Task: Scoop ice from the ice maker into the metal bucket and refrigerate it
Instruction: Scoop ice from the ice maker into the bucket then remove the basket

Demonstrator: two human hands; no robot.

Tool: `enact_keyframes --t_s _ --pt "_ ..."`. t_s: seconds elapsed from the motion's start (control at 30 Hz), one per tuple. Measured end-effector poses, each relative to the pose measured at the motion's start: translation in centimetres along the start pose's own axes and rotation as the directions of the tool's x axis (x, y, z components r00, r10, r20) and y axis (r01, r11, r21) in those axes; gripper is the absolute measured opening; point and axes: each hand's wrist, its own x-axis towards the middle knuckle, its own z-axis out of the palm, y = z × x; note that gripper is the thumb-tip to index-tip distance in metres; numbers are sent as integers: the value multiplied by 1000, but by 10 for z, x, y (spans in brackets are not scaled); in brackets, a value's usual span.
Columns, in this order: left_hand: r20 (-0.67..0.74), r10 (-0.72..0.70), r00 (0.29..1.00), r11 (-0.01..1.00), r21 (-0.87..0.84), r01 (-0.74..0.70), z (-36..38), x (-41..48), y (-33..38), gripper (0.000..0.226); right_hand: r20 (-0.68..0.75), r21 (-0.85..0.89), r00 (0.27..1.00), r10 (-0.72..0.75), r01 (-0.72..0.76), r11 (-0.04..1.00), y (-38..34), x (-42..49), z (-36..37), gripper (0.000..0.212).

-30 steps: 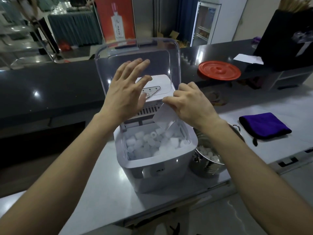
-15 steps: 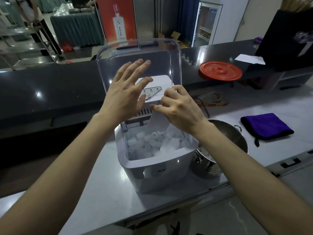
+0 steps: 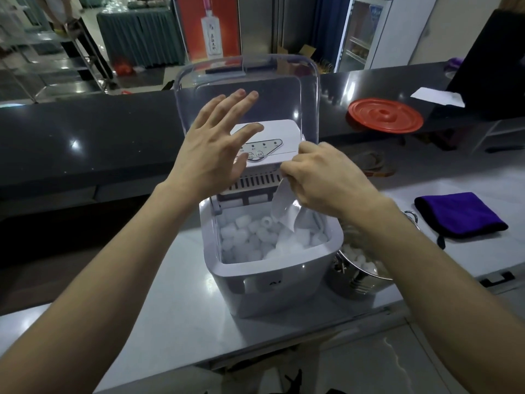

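Observation:
A grey ice maker (image 3: 272, 288) stands on the counter with its clear lid (image 3: 247, 89) raised upright. Its bin holds a heap of ice cubes (image 3: 250, 240). My left hand (image 3: 216, 149) is spread flat with straight fingers against the raised lid. My right hand (image 3: 324, 177) grips a clear plastic scoop (image 3: 284, 209), whose tip points down into the ice at the bin's right side. A metal bucket (image 3: 360, 277) with some ice in it stands just right of the ice maker, partly hidden under my right forearm.
A folded purple cloth (image 3: 457, 214) lies on the counter at the right. A red round lid (image 3: 385, 115) and a white paper (image 3: 437, 96) sit on the dark raised bar behind. A glass-door fridge (image 3: 360, 32) stands in the background.
My right hand has swung the scoop from near the bucket back over the bin and tipped it down into the ice. My left hand stays on the lid.

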Motion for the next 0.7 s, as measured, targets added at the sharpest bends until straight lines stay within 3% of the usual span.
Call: enact_keyframes --t_s 0.53,0.7 --pt "-86 -70 994 997 -32 67 14 4 15 43 -20 -22 987 158 -158 987 -7 -17 -28 32" --pt "-64 -96 993 994 -63 92 12 5 18 45 -31 -66 976 217 -219 974 -11 -29 -33 24"
